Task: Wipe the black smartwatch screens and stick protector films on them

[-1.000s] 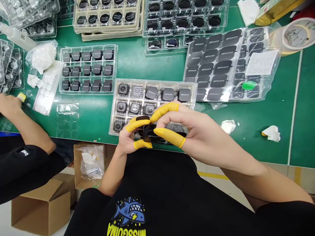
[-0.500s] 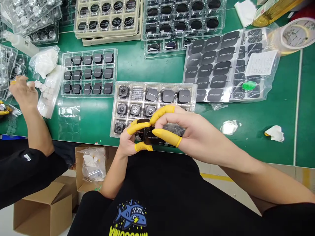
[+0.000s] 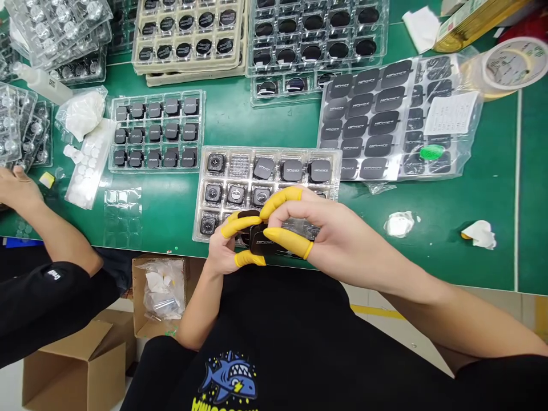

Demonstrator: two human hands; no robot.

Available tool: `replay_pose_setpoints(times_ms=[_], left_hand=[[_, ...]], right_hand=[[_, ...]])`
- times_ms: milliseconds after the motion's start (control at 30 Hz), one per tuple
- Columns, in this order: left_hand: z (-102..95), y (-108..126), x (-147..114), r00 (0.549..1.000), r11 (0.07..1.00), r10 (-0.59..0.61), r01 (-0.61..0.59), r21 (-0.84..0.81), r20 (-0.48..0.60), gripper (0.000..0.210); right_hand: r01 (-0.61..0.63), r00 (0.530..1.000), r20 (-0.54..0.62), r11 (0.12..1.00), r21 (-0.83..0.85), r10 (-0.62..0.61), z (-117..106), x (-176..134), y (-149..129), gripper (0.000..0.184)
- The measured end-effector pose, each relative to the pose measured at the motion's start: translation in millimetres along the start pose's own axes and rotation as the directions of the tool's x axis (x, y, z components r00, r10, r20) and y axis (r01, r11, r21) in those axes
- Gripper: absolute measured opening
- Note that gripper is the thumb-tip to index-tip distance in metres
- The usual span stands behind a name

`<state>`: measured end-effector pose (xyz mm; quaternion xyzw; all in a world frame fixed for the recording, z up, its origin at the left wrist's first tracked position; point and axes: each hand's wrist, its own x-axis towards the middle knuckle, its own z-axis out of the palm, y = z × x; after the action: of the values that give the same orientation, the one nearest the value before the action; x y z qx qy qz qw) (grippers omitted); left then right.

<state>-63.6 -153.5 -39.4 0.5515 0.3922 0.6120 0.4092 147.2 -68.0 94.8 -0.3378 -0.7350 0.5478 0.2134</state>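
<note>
My left hand, with yellow finger cots, grips a black square watch case at the table's front edge. HiFuture lettering shows on the face turned to me. My right hand, also in yellow finger cots, pinches the case's upper right edge between thumb and forefinger. Whether a thin film is in that pinch, I cannot tell. Behind the hands lies a clear tray with more square watch cases in its pockets; some show a round back, some a HiFuture face. My hands hide part of its front row.
A smaller tray of black squares stands at the back left. HiFuture film sheets and a tape roll lie right. Stacked trays line the back. A co-worker's hand is at the left, above cardboard boxes.
The co-worker's hand has moved left and down, and a small yellow piece now shows on the table. My hands keep nearly the same hold on the watch case. The view has shifted slightly.
</note>
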Motion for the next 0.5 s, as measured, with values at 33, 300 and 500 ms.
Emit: replay_pose_setpoints(times_ms=[33,300,500], left_hand=[[0.1,-0.1,-0.3,1.0,1.0,-0.003,0.003,-0.001,0.0,0.074],[0.8,0.6,0.0,1.0,0.999,0.024,-0.024,-0.031,-0.012,0.073],[-0.1,0.1,-1.7,1.0,1.0,0.011,-0.011,-0.016,-0.004,0.071]], right_hand=[[0.005,1.0,-0.004,1.0,-0.002,-0.005,0.3,0.1,0.1,0.014],[0.031,0.999,-0.026,0.999,-0.019,-0.031,4.0,1.0,3.4,0.014],[0.053,0.998,-0.038,0.998,-0.014,-0.054,5.6,1.5,5.7,0.014]])
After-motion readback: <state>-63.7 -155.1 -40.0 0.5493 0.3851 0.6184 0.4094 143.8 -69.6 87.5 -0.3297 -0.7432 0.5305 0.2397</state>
